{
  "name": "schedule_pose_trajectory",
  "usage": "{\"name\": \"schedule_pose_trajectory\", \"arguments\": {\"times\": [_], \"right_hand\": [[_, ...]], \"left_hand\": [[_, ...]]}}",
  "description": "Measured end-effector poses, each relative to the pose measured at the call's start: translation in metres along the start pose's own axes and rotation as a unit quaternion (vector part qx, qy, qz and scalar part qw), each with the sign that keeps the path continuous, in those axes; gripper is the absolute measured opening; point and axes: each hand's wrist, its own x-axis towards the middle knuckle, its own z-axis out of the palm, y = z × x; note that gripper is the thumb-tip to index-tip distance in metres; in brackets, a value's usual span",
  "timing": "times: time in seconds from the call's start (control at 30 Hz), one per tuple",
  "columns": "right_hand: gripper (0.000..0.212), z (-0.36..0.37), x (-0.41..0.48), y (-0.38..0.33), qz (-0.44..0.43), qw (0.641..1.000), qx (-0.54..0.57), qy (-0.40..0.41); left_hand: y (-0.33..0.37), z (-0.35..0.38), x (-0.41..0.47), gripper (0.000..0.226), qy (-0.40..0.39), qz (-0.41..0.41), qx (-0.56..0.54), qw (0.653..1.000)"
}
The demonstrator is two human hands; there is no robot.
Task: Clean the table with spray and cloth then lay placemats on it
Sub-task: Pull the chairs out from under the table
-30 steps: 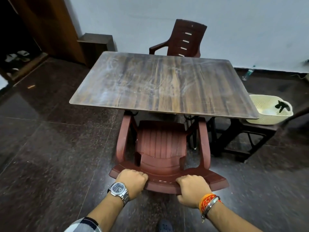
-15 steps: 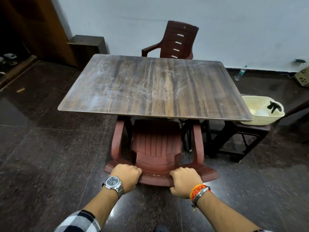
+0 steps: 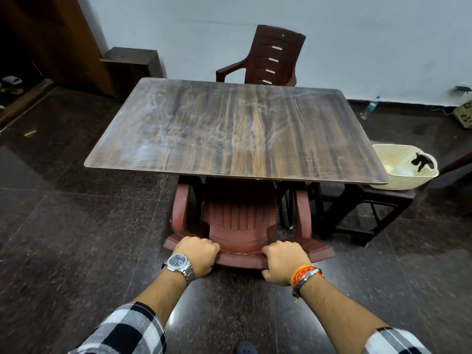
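Observation:
A wood-grain table (image 3: 229,134) stands in front of me, its bare top smeared with pale streaks. A red-brown plastic chair (image 3: 240,218) is tucked under its near edge. My left hand (image 3: 198,255) and my right hand (image 3: 282,260) both grip the top of the chair's backrest, side by side. A cream basket (image 3: 398,172) sits on a dark stool at the table's right, with a black spray trigger (image 3: 421,160) showing inside it. No cloth or placemat is visible.
A second dark chair (image 3: 270,60) stands at the table's far side against the white wall. The dark stool (image 3: 378,213) is beside the table's right legs. A plastic bottle (image 3: 370,108) lies on the floor by the wall, a wooden box (image 3: 132,65) at the back left.
The near chair has slid further under the table with both hands pushing on its backrest. The view has shifted, so the table sits a little further away and to the right.

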Motion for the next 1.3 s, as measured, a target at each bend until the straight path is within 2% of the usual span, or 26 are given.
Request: {"name": "schedule_pose_trajectory", "arguments": {"times": [0.5, 0.73, 0.8, 0.87, 0.93, 0.97, 1.03, 1.17, 1.3], "right_hand": [[0.039, 0.003, 0.008, -0.003, 0.005, 1.0, 0.014, 0.008], [0.042, 0.002, 0.006, -0.005, 0.006, 0.999, 0.029, 0.013], [0.057, 0.003, 0.004, -0.002, -0.015, 0.998, 0.057, 0.008], [0.087, -0.005, 0.007, 0.0, -0.064, 0.992, 0.107, -0.035], [0.099, -0.014, 0.021, -0.001, -0.096, 0.98, 0.169, -0.048], [0.101, -0.016, 0.022, 0.001, -0.089, 0.977, 0.194, -0.027], [0.099, -0.027, 0.053, -0.011, -0.06, 0.972, 0.226, 0.035], [0.081, -0.043, 0.102, -0.035, -0.032, 0.969, 0.193, 0.149], [0.073, -0.07, 0.19, -0.093, -0.004, 0.954, 0.137, 0.268]], "left_hand": [[-0.009, -0.004, 0.004, 0.026, -0.021, -0.005, -0.011, 1.0], [-0.01, -0.006, 0.002, 0.028, -0.002, 0.002, -0.061, 0.998], [-0.012, -0.005, 0.0, 0.042, 0.017, 0.023, -0.094, 0.995], [-0.023, -0.01, 0.001, 0.074, 0.009, 0.028, -0.149, 0.988], [-0.04, -0.017, 0.003, 0.103, 0.018, 0.02, -0.199, 0.98], [-0.042, -0.021, 0.006, 0.112, 0.035, 0.013, -0.209, 0.977], [-0.07, -0.024, 0.01, 0.116, 0.083, -0.012, -0.215, 0.973], [-0.112, -0.028, 0.022, 0.101, 0.15, -0.046, -0.189, 0.969], [-0.209, -0.019, 0.038, 0.092, 0.2, -0.099, -0.183, 0.957]]}}
